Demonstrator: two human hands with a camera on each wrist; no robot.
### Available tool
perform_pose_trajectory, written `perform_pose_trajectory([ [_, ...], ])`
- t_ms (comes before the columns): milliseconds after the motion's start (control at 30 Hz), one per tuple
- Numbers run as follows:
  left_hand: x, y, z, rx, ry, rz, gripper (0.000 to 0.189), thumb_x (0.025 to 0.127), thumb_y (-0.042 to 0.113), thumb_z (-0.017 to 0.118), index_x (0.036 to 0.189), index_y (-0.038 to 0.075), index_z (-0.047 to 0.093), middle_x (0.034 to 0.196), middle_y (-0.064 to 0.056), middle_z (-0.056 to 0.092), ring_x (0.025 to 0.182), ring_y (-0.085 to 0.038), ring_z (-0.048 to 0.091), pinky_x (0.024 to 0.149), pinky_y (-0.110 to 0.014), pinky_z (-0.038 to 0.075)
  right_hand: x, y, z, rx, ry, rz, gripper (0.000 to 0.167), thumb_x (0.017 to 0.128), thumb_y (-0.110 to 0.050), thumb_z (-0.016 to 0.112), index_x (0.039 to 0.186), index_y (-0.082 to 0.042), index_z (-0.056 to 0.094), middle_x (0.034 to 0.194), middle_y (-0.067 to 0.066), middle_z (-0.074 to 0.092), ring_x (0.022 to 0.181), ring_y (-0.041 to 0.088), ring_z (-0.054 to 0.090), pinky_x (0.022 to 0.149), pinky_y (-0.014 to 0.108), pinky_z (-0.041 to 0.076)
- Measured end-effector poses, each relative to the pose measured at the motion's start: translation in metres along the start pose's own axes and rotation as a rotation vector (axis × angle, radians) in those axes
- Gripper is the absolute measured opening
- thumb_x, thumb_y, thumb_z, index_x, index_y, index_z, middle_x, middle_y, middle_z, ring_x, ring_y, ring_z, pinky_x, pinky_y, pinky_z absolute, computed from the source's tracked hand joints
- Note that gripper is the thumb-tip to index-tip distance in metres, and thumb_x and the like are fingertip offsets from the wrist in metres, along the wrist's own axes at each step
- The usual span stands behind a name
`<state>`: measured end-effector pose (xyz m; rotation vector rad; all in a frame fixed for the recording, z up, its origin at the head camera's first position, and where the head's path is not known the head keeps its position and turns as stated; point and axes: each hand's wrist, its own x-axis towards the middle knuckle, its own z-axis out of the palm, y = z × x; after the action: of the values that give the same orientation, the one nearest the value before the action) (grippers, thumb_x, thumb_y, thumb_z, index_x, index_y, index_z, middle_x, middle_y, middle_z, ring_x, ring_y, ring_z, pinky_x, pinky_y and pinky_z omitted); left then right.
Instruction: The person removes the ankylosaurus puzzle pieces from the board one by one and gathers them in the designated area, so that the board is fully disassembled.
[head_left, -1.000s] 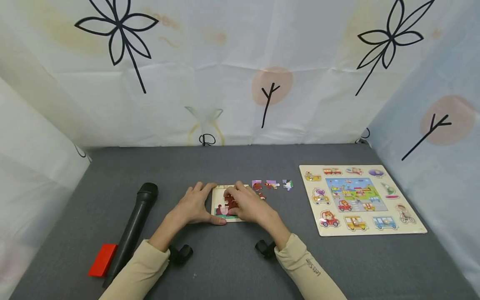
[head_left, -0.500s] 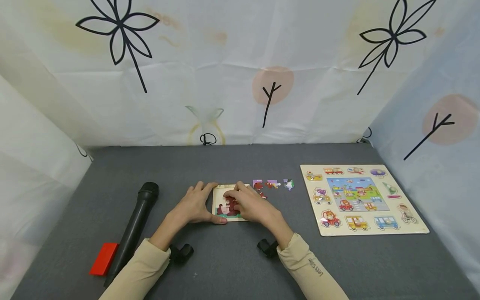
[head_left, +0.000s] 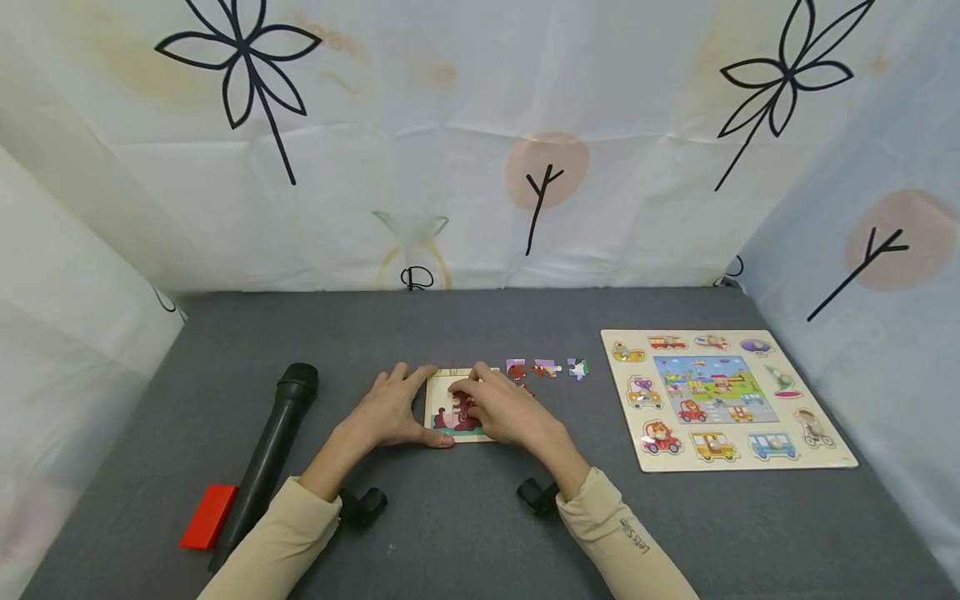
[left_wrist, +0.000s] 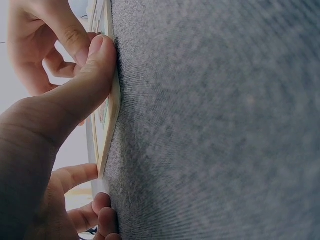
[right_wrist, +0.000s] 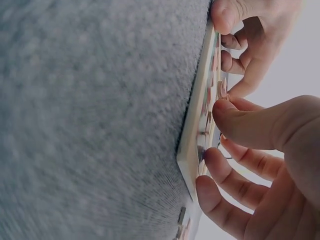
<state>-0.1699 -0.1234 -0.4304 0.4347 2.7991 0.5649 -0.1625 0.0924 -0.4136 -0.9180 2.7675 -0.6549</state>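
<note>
At centre frame, a person's widely spread left hand [head_left: 388,410] is bracing a pale, flat wooden jigsaw board [head_left: 439,384], brown-pictured; the right hand [head_left: 504,410] is pinching a thin piece [right_wrist: 223,91].

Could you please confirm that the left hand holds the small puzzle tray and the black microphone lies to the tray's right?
Not quite: the head view shows the black microphone lying to the left of the small puzzle tray. The left hand does hold the tray.
</note>
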Motion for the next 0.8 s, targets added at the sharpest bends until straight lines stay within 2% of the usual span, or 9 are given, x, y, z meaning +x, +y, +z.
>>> perform_pose_trajectory([
  [267,0.0,0.0,0.0,0.008,-0.011,-0.011,0.115,0.062,0.066,0.091,0.156,0.021,0.042,0.134,-0.021,0.051,0.112,-0.04,0.052,0.09,-0.058,0.053,-0.007,0.005,-0.011,-0.003,-0.014,0.007,0.035,0.099,-0.004,0.065,0.133,-0.014,0.066,0.113,0.003,0.058,0.088,0.014,0.053,0.068,0.026,0.046],
  [500,0.001,0.0,0.0,0.02,-0.011,-0.006,0.115,0.062,0.065,0.091,0.156,0.019,0.041,0.135,-0.021,0.051,0.113,-0.041,0.052,0.092,-0.059,0.052,-0.017,0.021,-0.023,-0.051,0.026,-0.018,0.036,0.096,-0.001,0.068,0.13,-0.011,0.069,0.111,0.006,0.06,0.088,0.016,0.055,0.076,0.028,0.048],
  [600,0.001,0.0,0.0,0.019,-0.009,-0.007,0.115,0.062,0.064,0.091,0.156,0.019,0.042,0.135,-0.022,0.051,0.114,-0.041,0.052,0.091,-0.06,0.052,-0.024,0.03,-0.028,-0.063,0.031,0.002,0.034,0.096,-0.002,0.067,0.129,-0.012,0.069,0.112,0.006,0.06,0.087,0.015,0.055,0.073,0.027,0.047],
  [800,0.0,0.0,0.001,0.0,0.003,0.002,0.114,0.062,0.063,0.092,0.155,0.019,0.043,0.132,-0.021,0.052,0.112,-0.04,0.052,0.088,-0.059,0.053,-0.04,0.048,-0.038,-0.085,0.014,0.056,0.036,0.097,-0.002,0.066,0.131,-0.013,0.068,0.113,0.007,0.06,0.086,0.016,0.054,0.073,0.03,0.046],
])
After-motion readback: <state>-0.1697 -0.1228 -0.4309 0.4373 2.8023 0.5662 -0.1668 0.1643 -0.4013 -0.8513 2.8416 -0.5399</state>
